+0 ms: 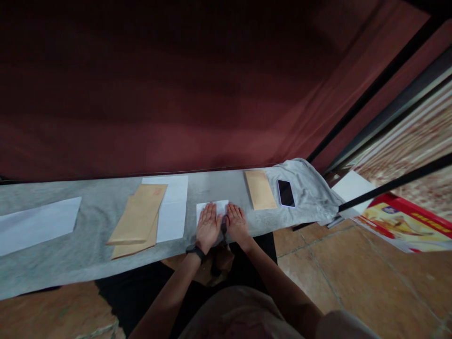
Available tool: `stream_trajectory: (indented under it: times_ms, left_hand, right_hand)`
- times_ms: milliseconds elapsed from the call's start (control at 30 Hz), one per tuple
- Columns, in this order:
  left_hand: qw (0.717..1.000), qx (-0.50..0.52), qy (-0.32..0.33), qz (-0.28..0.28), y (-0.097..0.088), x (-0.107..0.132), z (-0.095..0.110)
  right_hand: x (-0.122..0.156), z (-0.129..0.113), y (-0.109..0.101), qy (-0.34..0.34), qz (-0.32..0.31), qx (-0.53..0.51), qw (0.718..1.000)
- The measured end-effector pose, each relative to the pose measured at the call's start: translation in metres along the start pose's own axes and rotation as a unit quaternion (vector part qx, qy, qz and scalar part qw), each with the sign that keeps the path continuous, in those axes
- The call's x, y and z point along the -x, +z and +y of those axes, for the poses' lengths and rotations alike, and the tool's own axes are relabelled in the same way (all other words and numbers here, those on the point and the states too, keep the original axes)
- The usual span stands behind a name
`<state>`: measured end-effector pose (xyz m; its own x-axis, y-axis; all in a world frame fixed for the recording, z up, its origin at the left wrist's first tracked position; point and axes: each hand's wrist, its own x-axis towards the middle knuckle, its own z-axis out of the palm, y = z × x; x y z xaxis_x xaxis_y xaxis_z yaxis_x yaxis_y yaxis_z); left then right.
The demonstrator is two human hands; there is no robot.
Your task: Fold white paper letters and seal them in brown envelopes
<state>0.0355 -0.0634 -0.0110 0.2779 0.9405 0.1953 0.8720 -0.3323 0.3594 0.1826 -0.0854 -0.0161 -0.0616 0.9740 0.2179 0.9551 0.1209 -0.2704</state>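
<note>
My left hand (208,227) and my right hand (236,222) lie side by side, palms down with fingers stretched out, on a small folded white paper (213,207) near the front edge of a table covered in grey cloth (95,212). Most of the paper is hidden under the hands; only its far edge shows. A black band is on my left wrist.
Left of the hands lie two brown envelopes (138,219) over a white sheet (174,202), and another white sheet (35,223) at far left. To the right are one brown envelope (260,189) and a dark phone (286,193). A dark red curtain hangs behind.
</note>
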Motion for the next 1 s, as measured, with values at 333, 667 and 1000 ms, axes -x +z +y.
stream_trajectory:
  times_ms: [333,667,1000]
  left_hand:
    - [0.997,-0.027,0.050,-0.054,-0.002,0.006,0.001]
    - [0.996,-0.070,0.040,-0.033,-0.010,0.016,-0.010]
    - [0.966,0.249,-0.072,0.014,-0.034,-0.003,0.014]
  right_hand:
    - [0.015,0.001,-0.005,-0.053,-0.011,-0.024,0.998]
    - [-0.040,-0.010,-0.016,0.201,-0.055,-0.152,0.966]
    - [-0.058,-0.022,-0.047,0.149,-0.051,-0.336,0.928]
